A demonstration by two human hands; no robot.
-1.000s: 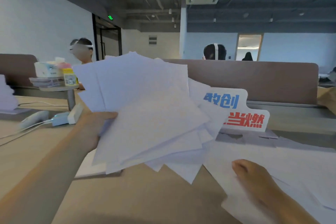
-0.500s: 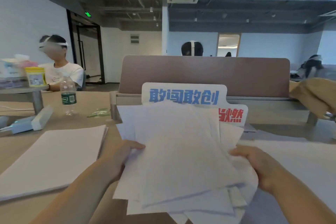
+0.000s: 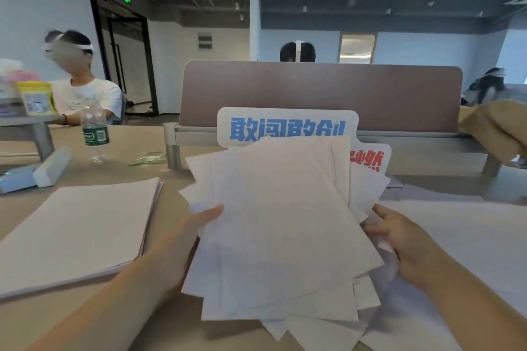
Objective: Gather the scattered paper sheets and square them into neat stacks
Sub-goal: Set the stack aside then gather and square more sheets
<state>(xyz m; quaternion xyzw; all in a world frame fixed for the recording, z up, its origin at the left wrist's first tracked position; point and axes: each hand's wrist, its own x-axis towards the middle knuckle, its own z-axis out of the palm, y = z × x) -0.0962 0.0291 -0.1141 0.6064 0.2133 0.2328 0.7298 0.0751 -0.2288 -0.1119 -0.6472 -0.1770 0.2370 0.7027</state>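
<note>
Both hands up, holding one fanned bundle (image 3: pixel 279 231) of white sheets off the table (image 3: pixel 159 325), roughly centre of view. Sheets are splayed at different angles, with corners sticking out top, right and bottom. Not squared.

Left hand (image 3: pixel 194 225): grips the bundle's left edge, thumb on the front face, fingers hidden behind the paper.
Right hand (image 3: pixel 399 239): grips the right edge, fingers curled round the paper there.

Squared stack (image 3: pixel 77 228) lies flat on the table to the left, apart from the bundle, edges mostly aligned. Loose sheets (image 3: pixel 470 236) are spread on the table to the right, overlapping, running under the right hand and forearm.

Behind the bundle: a white sign (image 3: pixel 285 125) with blue and red characters, its lower part covered by the sheets, and a brown divider (image 3: pixel 313 91) behind that. Far left on the table: a clear bottle (image 3: pixel 95 131) with a green label, upright, a green wrapper (image 3: pixel 148 157) near it, and a white block (image 3: pixel 52 167) at the edge. A person in a white shirt (image 3: pixel 82 94) sits beyond the bottle.
</note>
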